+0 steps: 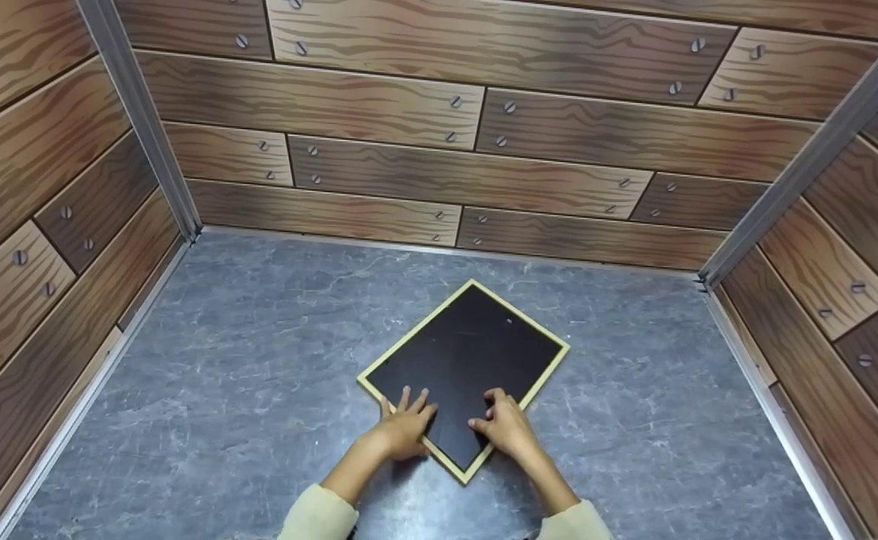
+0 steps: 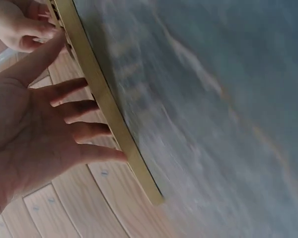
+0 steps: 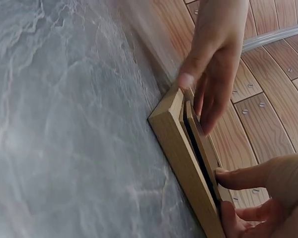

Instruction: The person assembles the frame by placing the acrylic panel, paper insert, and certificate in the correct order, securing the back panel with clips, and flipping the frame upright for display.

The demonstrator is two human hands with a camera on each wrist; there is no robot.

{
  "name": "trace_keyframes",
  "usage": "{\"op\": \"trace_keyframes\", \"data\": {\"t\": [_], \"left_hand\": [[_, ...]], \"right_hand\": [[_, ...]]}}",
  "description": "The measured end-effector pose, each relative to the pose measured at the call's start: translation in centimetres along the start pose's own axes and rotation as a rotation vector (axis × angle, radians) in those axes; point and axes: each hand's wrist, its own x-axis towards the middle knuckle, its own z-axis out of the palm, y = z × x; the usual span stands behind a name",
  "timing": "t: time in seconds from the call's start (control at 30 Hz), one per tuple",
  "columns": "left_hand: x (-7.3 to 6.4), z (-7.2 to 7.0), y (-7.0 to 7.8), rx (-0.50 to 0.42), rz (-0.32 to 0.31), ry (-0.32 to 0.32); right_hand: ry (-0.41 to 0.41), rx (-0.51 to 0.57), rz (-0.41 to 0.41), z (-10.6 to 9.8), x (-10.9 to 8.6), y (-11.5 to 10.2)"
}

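A picture frame point(image 1: 557, 360) with a pale yellow wooden border lies back side up on the floor, turned cornerwise. Its black back panel point(image 1: 461, 352) sits within the border. Near the lower corner, one edge of this panel point(image 3: 203, 148) stands a little above the border, with a dark gap below. My left hand point(image 1: 403, 431) spreads over the lower left side, its straight fingers point(image 2: 72, 109) resting over the border and panel. At the lower right side my right hand point(image 1: 508, 427) has bent fingers, and its thumb point(image 3: 228, 177) presses the raised panel edge; the fingertips are partly hidden.
The floor point(image 1: 244, 375) is grey and marbled. Wood-print walls point(image 1: 379, 165) rise behind and on both sides, with metal strips point(image 1: 142, 120) at the corners. Pale sleeves point(image 1: 320, 514) cover both forearms.
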Motion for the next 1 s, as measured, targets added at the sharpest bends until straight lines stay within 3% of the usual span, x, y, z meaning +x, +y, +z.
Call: {"op": "trace_keyframes", "data": {"t": [0.2, 0.4, 0.47, 0.77, 1.0], "left_hand": [[1.1, -0.9, -2.0, -0.057, 0.095, 0.033], [2.4, -1.5, -3.5, -0.115, 0.147, 0.091], [2.8, -1.7, -3.7, -0.122, 0.159, 0.095], [3.4, -2.1, -4.3, -0.121, 0.194, 0.086], [3.3, -2.0, -4.4, -0.133, 0.212, 0.088]], "right_hand": [[-0.026, 0.123, 0.014, 0.0, 0.2, 0.0], [-0.125, 0.530, 0.165, -0.3, 0.6, 0.1], [-0.140, 0.623, 0.197, -0.5, 0.8, 0.1], [-0.124, 0.788, 0.278, -0.9, 1.9, 0.6], [-0.140, 1.056, 0.396, -0.9, 3.4, 1.4]]}}
